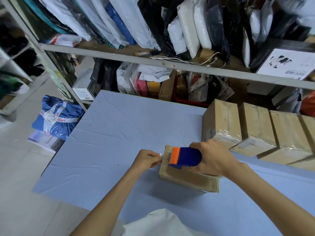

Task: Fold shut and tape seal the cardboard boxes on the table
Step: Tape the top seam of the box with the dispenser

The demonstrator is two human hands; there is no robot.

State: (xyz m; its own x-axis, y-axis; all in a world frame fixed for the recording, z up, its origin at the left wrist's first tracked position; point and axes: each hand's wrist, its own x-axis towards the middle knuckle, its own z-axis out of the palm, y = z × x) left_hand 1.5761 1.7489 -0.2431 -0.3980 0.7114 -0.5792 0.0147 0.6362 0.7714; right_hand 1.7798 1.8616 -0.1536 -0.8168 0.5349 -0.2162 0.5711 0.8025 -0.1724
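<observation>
head view: right hand [215, 158] holds tape dispenser [185, 157] on box [185, 179].

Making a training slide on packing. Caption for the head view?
Right hand holds a blue tape dispenser on a cardboard box while the left hand pinches the tape end.

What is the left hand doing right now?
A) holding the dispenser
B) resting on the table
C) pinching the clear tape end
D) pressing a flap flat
C: the left hand pinches the clear tape end at the edge of the box, while the right hand grips the tape dispenser.
</observation>
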